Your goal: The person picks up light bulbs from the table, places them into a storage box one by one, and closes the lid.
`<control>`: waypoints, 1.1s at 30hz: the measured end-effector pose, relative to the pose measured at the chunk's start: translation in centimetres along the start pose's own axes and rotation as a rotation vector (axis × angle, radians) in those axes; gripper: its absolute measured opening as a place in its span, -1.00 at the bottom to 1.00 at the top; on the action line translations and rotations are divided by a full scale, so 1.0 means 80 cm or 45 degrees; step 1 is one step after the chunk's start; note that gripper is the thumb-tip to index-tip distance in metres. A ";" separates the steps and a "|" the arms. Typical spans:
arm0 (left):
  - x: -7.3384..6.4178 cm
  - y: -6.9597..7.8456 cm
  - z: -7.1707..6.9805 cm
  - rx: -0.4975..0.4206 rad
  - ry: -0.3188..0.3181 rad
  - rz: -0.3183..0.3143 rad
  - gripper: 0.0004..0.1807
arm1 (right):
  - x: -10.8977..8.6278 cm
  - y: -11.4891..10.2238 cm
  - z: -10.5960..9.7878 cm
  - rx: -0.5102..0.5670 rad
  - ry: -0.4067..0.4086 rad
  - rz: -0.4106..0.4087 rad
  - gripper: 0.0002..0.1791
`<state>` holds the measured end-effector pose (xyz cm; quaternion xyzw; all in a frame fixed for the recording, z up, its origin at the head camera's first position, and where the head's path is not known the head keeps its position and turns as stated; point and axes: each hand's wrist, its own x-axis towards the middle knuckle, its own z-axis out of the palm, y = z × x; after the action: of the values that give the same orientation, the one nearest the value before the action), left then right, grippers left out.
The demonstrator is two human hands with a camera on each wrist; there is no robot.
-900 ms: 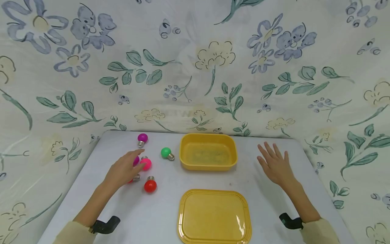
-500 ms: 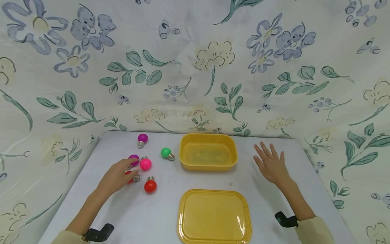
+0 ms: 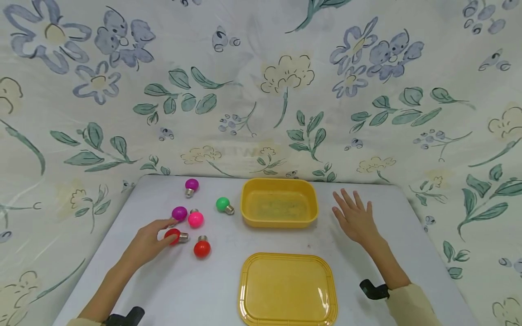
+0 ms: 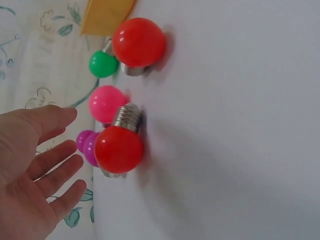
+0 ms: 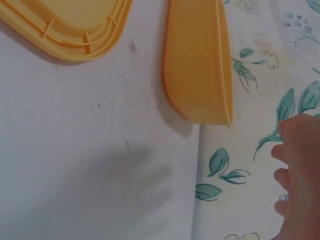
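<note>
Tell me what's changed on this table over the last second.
The left hand moved left and back toward the person, from over the pink bulb to the left red bulb; its fingers are open, gripping nothing. The right hand drifted left, toward the yellow container. The bulbs, container and yellow tray stayed put.

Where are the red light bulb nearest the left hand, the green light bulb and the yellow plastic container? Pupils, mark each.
Red light bulb (image 4: 119, 150), left wrist view: on its round globe.
Green light bulb (image 3: 222, 203), head view: on its round globe.
Yellow plastic container (image 3: 279, 223), head view: on its front wall.
</note>
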<state>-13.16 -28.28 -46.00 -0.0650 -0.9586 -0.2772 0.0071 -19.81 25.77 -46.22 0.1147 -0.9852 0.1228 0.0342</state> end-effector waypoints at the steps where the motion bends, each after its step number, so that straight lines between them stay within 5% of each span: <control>1: 0.000 -0.001 0.000 -0.002 0.000 0.002 -0.45 | 0.001 -0.001 0.001 0.003 -0.002 0.001 -0.39; 15: -0.003 -0.020 0.007 -0.050 -0.048 -0.083 -0.47 | 0.017 -0.015 0.018 0.037 -0.034 0.000 -0.39; 33: 0.002 -0.034 0.017 -0.086 -0.054 -0.088 -0.48 | 0.046 -0.025 0.047 -0.024 -0.086 0.024 -0.39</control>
<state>-13.63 -29.81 -48.59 -0.0378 -0.9502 -0.3082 -0.0250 -23.06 22.14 -49.03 0.1090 -0.9879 0.1100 0.0009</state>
